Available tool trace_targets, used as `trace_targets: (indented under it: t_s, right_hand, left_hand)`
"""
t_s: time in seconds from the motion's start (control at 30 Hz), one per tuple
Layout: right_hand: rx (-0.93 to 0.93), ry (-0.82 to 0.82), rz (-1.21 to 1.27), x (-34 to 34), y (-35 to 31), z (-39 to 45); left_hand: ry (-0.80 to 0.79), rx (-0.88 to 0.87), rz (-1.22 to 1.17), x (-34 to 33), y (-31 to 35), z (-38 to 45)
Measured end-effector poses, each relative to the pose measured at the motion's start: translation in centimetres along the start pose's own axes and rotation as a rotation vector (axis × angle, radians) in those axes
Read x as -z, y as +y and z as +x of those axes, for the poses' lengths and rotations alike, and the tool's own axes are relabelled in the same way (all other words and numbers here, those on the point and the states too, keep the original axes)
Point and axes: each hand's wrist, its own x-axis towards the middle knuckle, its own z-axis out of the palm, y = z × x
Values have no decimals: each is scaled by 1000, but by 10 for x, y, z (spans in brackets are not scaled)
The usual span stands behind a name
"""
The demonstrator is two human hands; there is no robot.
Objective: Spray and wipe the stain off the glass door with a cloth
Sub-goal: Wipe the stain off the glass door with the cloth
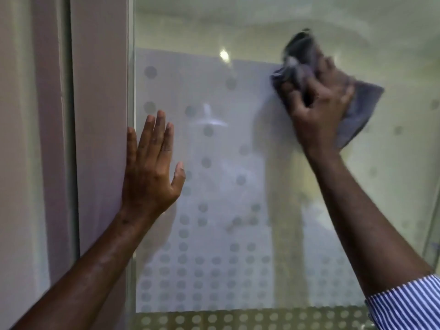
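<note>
Bunched in the right hand (316,103), fingers curled tight around it, a grey cloth (357,115) is pressed against the glass door (238,163) toward two o'clock in the view — one loose corner hangs out past the knuckles to the right, and the upper folds are smeared with blur. That pane fills most of the view, frosted with rows of pale dots (202,260) that thicken toward six o'clock; a shower head (209,120) shows dimly through it near the centre. At nine o'clock stands the pale door frame (100,115). Flat and open, holding nothing, the left hand (150,167) rests on the glass at its left edge, fingers spread upward, little finger along the frame. A blue-and-white striped sleeve (409,303) cuffs the right forearm at five o'clock. No stain can be made out.
</note>
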Motion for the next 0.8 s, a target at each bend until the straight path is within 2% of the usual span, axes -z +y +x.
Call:
trace_targets:
  t_s: [0.13, 0.23, 0.4, 0.5, 0.63, 0.73, 0.8]
  right_hand:
    - [438, -199, -66, -13, -48, -37]
    - [634, -300, -89, -10, -54, -72]
    - [866, -418, 53, -1, -41, -143]
    - [835, -304, -43, -2, -36, -147]
    - [438, -61, -129, -19, -53, -94]
    - [187, -57, -95, -29, -76, -49]
    - [252, -115, -45, -33, -91, -43]
  left_hand:
    - [-1, -11, 3, -1, -1, 0]
    - [-5, -17, 9, 0, -2, 1]
    - [-37, -21, 35, 3, -1, 1]
    - [-40, -18, 57, 4, -1, 2]
    - [-53, -23, 62, 3, -1, 2]
    - [-55, -25, 76, 2, -1, 1]
    - [-45, -23, 68, 2, -1, 1]
